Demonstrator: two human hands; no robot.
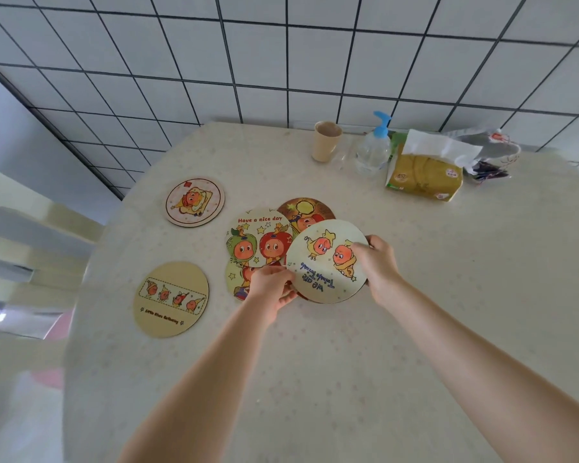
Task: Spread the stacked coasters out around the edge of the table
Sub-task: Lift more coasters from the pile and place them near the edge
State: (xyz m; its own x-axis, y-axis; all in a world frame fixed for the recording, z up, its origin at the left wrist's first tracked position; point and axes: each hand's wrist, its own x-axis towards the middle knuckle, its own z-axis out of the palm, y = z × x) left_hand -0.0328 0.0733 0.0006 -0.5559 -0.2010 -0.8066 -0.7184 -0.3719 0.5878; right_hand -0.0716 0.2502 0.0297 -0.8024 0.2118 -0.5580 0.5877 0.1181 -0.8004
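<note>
Table (348, 362): cream, round edge at left.
Placed coasters: tan one (171, 299) near-left, pink-rimmed one (195, 201) far-left, well apart.
Remaining pile (259, 242): fanned at centre.
Top coaster (326, 260): pinched at right rim by right hand (376, 259), left rim by left hand (270, 285), fingers closed.
Advice: to be lifted clear before being carried to bare edge.

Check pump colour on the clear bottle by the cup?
Blue pump on the bottle, seen in the head view.
</note>
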